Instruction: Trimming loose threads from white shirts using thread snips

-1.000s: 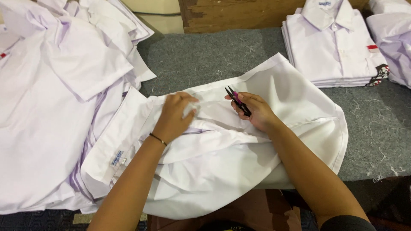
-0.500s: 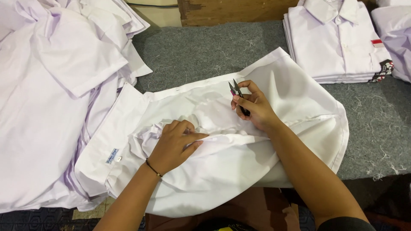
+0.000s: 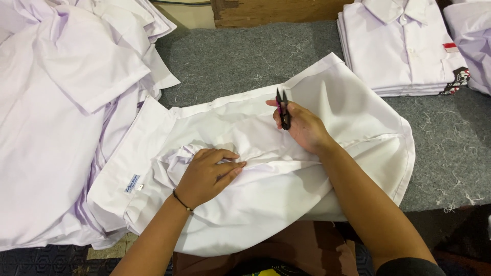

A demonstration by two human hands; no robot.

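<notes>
Grey table (image 3: 245,56); shirt stacks (image 3: 404,46) around

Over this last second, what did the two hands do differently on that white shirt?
The left hand slid down from beside the right hand toward the person, now pressing bunched cloth of the white shirt. The right hand still grips the black thread snips. The folded shirt stack stayed put.

A white shirt (image 3: 317,168) lies spread and rumpled on a grey felt table (image 3: 240,61). The left hand (image 3: 207,176) presses flat on bunched cloth near the middle of it, a thin dark bracelet (image 3: 181,201) at the wrist. The right hand (image 3: 302,125) grips small black thread snips (image 3: 283,108), blades pointing up and away. A loose heap of white shirts (image 3: 56,117) lies at the left, and a neat folded stack (image 3: 404,46) sits at the upper right.
</notes>
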